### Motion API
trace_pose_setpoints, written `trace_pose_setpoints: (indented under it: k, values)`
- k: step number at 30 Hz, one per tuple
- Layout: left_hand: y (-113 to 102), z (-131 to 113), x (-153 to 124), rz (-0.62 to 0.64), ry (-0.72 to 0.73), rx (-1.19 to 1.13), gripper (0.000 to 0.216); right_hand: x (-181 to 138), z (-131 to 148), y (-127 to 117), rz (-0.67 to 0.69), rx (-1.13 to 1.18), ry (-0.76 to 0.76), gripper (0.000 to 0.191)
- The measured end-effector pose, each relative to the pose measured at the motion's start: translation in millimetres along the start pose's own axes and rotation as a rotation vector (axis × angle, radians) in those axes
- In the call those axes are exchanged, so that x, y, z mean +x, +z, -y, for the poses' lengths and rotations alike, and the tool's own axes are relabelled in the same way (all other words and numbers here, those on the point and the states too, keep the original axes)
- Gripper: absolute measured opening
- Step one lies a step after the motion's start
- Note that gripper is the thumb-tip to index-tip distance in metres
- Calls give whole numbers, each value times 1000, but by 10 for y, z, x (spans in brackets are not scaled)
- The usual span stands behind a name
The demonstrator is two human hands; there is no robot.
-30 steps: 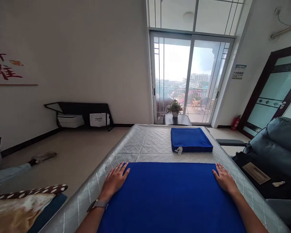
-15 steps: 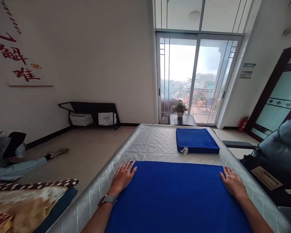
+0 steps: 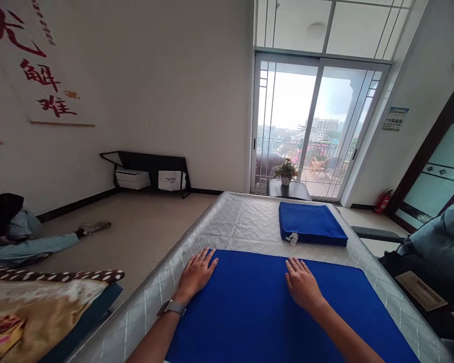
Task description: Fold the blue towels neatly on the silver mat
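Note:
A large blue cloth (image 3: 257, 312) lies spread flat on a table with a silver quilted cover (image 3: 242, 222). My left hand (image 3: 196, 274) rests open, palm down, on the cloth's far left corner, a watch on its wrist. Near the middle of the cloth's far edge my right hand (image 3: 301, 283) lies flat with fingers stretched out. Beyond them a stack of folded blue cloths (image 3: 310, 231) with a small tag sits on the table's far right.
A person sits on the floor at the left (image 3: 30, 239). A patterned blanket (image 3: 34, 307) lies at the lower left. A dark recliner (image 3: 439, 252) stands to the right. A small table with a potted plant (image 3: 286, 171) stands by the glass balcony doors.
My right hand has slid left from the cloth's far right corner to near the middle of its far edge. The view has turned slightly left. My left hand stays put.

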State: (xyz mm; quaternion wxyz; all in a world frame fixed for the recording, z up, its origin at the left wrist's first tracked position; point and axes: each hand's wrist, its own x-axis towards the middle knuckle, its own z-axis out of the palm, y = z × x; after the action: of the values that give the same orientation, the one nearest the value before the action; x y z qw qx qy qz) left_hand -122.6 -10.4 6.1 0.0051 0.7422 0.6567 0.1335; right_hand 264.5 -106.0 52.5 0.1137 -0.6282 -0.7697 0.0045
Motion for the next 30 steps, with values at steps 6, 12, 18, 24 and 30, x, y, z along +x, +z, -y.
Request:
trace_pose_setpoints:
  k: [6,12,18,24,30]
  values:
    - [29,25,4,-27,24,33,59,405,1253,280,81,263,-264,68]
    - [50,44,21,-29,35,27,59,629,1368,482,135,301,-208,70]
    - [70,50,31,-18,26,38,59,389,605,326,139,232,-165,69]
    - [84,75,35,-6,26,31,60,-91,-628,103,141,111,-4,70]
    - [77,73,46,23,-2,15,62,-638,-2136,37,42,15,213,69]
